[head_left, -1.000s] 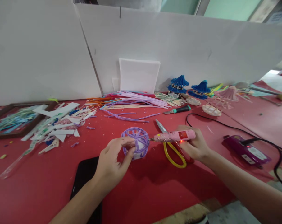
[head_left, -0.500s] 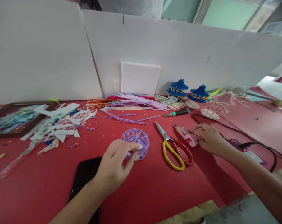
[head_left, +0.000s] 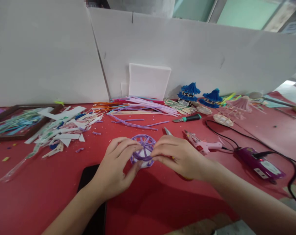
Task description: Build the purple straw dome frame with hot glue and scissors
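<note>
A round, spoked piece [head_left: 145, 143] made of purple strands like pipe cleaners sits on the red table, with a white base showing through it. My left hand [head_left: 117, 163] pinches its left front side with thumb and fingers. From the right, my right hand [head_left: 179, 156] pinches a purple strand at the piece's front edge. That strand curves between both sets of fingertips. Scissors, with only the blade tip [head_left: 167, 131] and bits of yellow handle showing, lie under my right hand. Beyond it lies a pink glue gun [head_left: 203, 143] on the table.
A black phone [head_left: 90, 215] lies under my left forearm. Behind are a utility knife [head_left: 188, 118], bundled coloured strands [head_left: 148, 107] and blue-roofed models [head_left: 189, 93]. Scraps [head_left: 65, 130] and a frame [head_left: 23, 132] are left; a purple power strip [head_left: 259, 164] and cables are right.
My right hand has left the glue gun and moved left to the purple piece, now covering most of the scissors. My left hand has stayed at the piece, its fingers shifted slightly.
</note>
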Motion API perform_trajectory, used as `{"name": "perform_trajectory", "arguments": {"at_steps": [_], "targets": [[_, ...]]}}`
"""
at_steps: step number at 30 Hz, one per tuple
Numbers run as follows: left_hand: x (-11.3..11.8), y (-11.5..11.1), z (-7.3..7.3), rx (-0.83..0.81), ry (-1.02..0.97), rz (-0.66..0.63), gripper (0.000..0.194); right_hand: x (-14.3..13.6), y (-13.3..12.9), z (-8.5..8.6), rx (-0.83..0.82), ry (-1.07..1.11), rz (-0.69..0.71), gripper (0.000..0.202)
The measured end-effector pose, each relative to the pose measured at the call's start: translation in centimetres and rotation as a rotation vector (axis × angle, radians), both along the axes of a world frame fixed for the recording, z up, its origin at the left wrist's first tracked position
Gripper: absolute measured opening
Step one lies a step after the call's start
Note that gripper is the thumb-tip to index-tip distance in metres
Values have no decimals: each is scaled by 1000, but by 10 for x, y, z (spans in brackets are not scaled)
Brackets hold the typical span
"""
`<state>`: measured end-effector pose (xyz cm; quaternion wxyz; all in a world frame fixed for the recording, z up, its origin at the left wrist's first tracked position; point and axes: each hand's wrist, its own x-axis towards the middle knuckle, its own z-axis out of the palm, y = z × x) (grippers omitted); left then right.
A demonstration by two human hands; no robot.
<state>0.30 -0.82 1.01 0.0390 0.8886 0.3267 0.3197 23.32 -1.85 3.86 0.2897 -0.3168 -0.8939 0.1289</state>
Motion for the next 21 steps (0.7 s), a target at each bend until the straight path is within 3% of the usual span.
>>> {"name": "perform_trajectory", "arguments": {"at_steps": [9, 16, 21], "targets": [[-5, 4, -1, -81, 76, 36, 12, 7, 6, -16, 19, 6, -52, 23], [5, 0, -3, 136, 24, -29, 10, 13, 9, -27, 71, 89, -21, 30], [12, 0, -6, 171, -18, -20, 7, 13, 7, -29, 123, 110, -18, 32]]}}
